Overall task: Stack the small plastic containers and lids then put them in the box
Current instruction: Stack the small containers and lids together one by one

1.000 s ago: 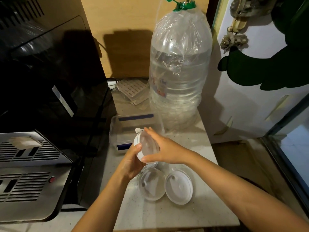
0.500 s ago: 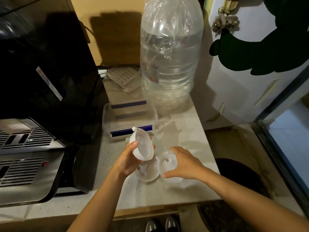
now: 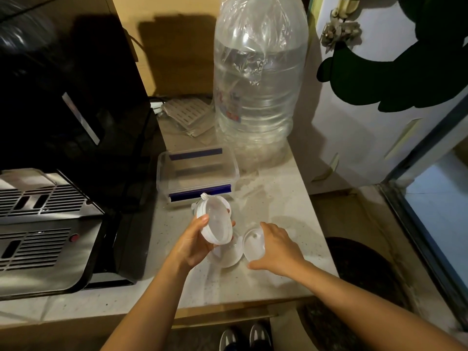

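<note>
My left hand grips a small stack of round translucent containers, tilted on edge above the counter. My right hand is closed around the rim of a white round lid, tipping it up off the counter. Another round clear container lies flat on the counter between my hands, partly hidden by the stack. The clear rectangular box with blue clips stands open just behind the stack.
A huge clear water bottle stands behind the box on the right. A black appliance and a steel vented unit fill the left. The counter edge drops off to the right of my right hand.
My right hand left the stack, dropped to the counter and took hold of the white lid, tipping it up. My left hand keeps the stack; the view tilted downward.
</note>
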A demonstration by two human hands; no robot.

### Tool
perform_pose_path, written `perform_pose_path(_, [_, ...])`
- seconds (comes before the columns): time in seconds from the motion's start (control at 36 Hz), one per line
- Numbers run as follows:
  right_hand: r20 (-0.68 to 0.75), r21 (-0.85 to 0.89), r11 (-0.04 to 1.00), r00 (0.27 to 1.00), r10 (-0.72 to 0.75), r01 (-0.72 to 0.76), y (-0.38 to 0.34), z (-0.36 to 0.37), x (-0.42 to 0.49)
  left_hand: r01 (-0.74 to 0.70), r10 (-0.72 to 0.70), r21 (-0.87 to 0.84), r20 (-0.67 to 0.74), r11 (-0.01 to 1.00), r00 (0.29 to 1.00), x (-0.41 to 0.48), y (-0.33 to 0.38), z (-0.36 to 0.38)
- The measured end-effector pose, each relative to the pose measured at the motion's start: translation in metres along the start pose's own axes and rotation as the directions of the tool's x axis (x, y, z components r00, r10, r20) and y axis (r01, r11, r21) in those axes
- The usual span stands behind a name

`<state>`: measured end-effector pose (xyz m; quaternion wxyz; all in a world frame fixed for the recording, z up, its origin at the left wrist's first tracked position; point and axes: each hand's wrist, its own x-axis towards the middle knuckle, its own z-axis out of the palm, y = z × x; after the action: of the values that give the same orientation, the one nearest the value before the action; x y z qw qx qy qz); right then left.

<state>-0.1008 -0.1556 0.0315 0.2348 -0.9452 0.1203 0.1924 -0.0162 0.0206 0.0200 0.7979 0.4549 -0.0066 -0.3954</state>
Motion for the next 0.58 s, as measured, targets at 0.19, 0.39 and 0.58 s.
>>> perform_pose_path(0.19, [-0.114,0.107,0.993,0.993,-0.032,0.045,-0.002,-0.025,-0.001,-0.018,0.019,-0.02,0.017,1.0,1.0,0.0,0.003,0.004])
perform_pose_path(0.39, [-0.246,0.255,0.938,0.954,-0.172,0.235,-0.021,-0.059,-0.003,-0.022,0.023,-0.046,0.021,0.999,1.0,0.005,0.01,0.014])
perform_pose_path(0.58, [-0.236,0.344,0.836,0.901,-0.364,0.428,-0.041,-0.076,-0.006,-0.084,0.087,-0.034,0.12,0.996,0.989,0.003,0.018,0.032])
